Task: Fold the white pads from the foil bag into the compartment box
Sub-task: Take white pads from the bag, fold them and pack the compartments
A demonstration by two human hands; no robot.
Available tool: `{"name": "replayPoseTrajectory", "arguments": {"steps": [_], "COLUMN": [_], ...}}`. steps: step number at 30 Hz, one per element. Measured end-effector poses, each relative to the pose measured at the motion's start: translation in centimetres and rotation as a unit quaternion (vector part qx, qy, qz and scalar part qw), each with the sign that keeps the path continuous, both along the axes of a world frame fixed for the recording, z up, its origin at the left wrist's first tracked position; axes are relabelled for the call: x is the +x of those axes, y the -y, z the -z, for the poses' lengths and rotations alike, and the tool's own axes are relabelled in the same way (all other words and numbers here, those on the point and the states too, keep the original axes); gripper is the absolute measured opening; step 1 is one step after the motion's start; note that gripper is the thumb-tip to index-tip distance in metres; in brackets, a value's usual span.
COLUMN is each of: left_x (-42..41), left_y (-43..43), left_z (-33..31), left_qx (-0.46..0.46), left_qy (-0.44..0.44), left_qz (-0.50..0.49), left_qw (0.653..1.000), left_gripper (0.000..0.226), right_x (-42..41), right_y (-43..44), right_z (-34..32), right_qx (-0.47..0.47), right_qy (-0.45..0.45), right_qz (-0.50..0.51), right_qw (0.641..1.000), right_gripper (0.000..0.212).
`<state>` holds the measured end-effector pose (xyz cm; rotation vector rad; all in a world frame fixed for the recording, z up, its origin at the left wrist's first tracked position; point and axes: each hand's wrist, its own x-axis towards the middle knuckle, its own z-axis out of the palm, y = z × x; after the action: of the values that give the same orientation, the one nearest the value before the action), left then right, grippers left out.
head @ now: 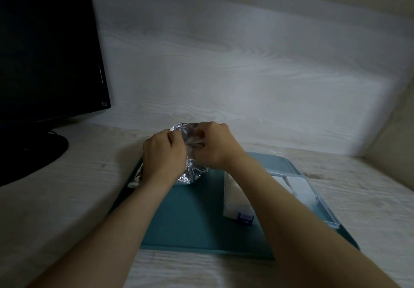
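Note:
A crinkled silver foil bag (193, 171) stands at the far side of a teal mat (192, 218). My left hand (164, 155) grips the bag's left rim. My right hand (216, 145) has its fingers curled into the bag's mouth, pinching a white pad (195, 142) that shows between both hands. The clear compartment box (313, 198) lies open on the right of the mat, partly hidden by my right forearm, with folded white pads (235, 198) in its left compartment and a blue latch (245, 217) at its near edge.
A dark monitor (49, 47) on a round stand (33, 153) fills the left. A pale wood-grain wall (246, 74) rises just behind the bag. The mat lies on a light wood desk (67, 198). A scrap of foil (136, 179) sits at the mat's left edge.

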<state>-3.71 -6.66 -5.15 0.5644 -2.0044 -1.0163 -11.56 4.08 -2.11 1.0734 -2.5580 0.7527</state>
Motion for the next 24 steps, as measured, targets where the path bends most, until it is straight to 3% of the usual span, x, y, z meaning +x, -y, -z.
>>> {"name": "replayPoseTrajectory", "arguments": {"steps": [4, 9, 17, 24], "left_x": [0.1, 0.1, -0.6, -0.1], "left_y": [-0.1, -0.1, 0.2, -0.4], "left_z": [-0.2, 0.0, 0.6, 1.0], "left_qx": [0.007, 0.027, 0.007, -0.045], "left_qy": [-0.007, -0.01, -0.034, -0.106], "left_qz": [0.005, 0.013, 0.014, 0.059], "left_qw": [1.0, 0.999, 0.999, 0.992], "left_gripper": [0.04, 0.044, 0.033, 0.04], "right_x": [-0.1, -0.3, 0.3, 1.5], "right_y": [0.1, 0.3, -1.1, -1.7], "right_z": [-0.1, 0.0, -0.2, -0.1], "right_qx": [-0.013, -0.022, -0.07, -0.087], "right_qy": [-0.016, -0.023, -0.126, -0.032], "right_qz": [0.004, 0.038, 0.062, -0.004], "right_qw": [1.0, 0.999, 0.988, 0.996], "right_gripper": [0.015, 0.046, 0.028, 0.021]}}
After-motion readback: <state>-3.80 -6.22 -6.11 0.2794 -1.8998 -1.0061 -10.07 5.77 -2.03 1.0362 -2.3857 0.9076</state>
